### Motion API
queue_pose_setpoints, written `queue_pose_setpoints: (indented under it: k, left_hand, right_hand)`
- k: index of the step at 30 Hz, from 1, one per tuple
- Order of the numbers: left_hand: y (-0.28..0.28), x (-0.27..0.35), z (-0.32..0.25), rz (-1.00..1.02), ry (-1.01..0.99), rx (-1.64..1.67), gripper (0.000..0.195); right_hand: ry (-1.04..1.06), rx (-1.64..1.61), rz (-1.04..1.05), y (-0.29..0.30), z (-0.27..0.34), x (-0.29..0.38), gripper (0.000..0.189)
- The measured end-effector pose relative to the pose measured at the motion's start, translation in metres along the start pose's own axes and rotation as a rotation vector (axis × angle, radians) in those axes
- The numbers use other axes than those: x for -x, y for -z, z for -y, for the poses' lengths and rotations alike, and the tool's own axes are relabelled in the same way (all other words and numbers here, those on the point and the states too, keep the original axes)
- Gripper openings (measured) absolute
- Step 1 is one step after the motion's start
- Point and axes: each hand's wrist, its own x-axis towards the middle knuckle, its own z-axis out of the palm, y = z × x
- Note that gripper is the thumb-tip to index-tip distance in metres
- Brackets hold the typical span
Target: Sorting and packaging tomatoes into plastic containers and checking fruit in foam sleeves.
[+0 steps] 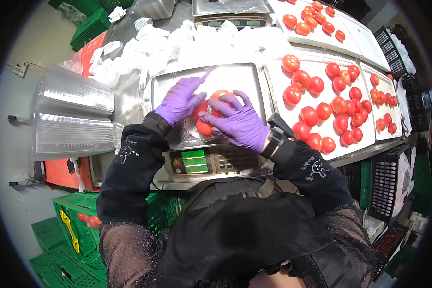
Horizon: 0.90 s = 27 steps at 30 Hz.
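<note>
Several red tomatoes [205, 127] sit close together on the metal pan [243, 77] of a digital scale, apparently in a clear plastic tray [190, 135] whose outline is partly covered. My right hand [241, 122], in a purple glove, curls over the tomatoes with its fingers and thumb against them. On their other side, my left hand [181, 99] wears the same kind of glove; its fingers are spread, one blurred fingertip points away from me, and its thumb side is beside the tomatoes. The scale's green display [194, 162] is lit below the pan.
Nested clear plastic trays [73, 115] stand at left. White foam fruit nets [201, 43] are heaped beyond the pan. Loose tomatoes [309, 116] lie on white boards [279, 81] at right. A second scale [234, 22] stands at the back; green crates [75, 199] sit low at left.
</note>
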Motion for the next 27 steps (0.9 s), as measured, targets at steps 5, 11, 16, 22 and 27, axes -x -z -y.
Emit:
queue_pose_setpoints:
  k: [5,11,16,22,27]
  left_hand:
    - [0.049,0.005,0.008,-0.737,0.555,0.752,0.037]
    - [0.056,0.026,0.038,-0.697,1.003,0.839,0.045]
    - [0.026,0.013,0.024,-0.446,1.219,1.101,0.054]
    - [0.049,0.012,-0.018,-0.367,0.719,0.994,0.066]
    - [0.022,0.065,-0.058,-0.099,0.826,0.468,0.087]
  right_hand:
    - [-0.536,-0.201,-0.365,0.02,-0.033,0.044,0.038]
    - [-0.651,-0.391,-0.531,0.044,-0.026,0.074,0.027]
    - [-0.641,-0.537,-0.529,0.04,-0.024,0.073,0.027]
    - [-0.997,-1.244,-0.362,0.023,-0.024,0.065,0.041]
    - [-1.126,-1.428,0.012,0.008,-0.009,0.054,0.052]
